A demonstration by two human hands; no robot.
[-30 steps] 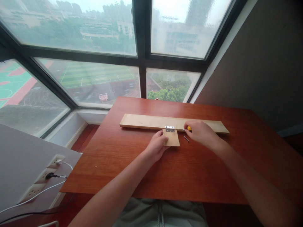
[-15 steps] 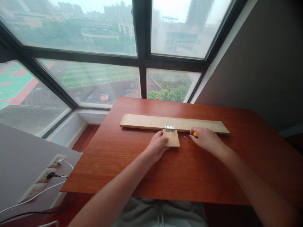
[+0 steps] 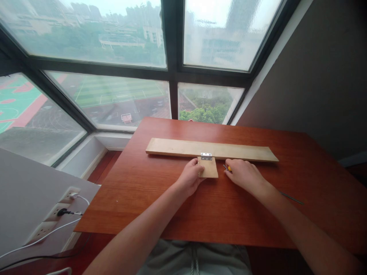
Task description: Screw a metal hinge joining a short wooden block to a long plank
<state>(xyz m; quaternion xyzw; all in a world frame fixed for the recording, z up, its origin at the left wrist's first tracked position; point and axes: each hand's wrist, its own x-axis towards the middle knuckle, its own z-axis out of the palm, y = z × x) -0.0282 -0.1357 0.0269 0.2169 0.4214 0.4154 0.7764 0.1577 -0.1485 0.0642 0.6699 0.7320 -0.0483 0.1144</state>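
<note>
My left hand [image 3: 191, 175] is closed on a small plywood piece [image 3: 210, 168], thumb on top and fingers partly hidden beneath. A metal hinge [image 3: 206, 156] spans from this piece to the front edge of a long wooden board [image 3: 177, 145] on the table. To the right, my right hand [image 3: 242, 171] is closed around a screwdriver. Its yellow handle end [image 3: 229, 168] shows at the fingertips, and its thin shaft [image 3: 291, 198] sticks out behind the forearm. Right at those fingertips is a screw [image 3: 224, 167], partly covered; whether it is pinched is unclear.
The reddish-brown wooden table [image 3: 137, 198] stands against large dark-framed windows [image 3: 172, 72]. Wall sockets [image 3: 56, 212] with plugged-in cables are at the lower left. A grey wall [image 3: 312, 84] rises on the right.
My right hand has moved left and slightly down onto the screw, covering part of it. The screwdriver shaft now shows beyond the forearm. My left hand keeps its hold on the plywood piece.
</note>
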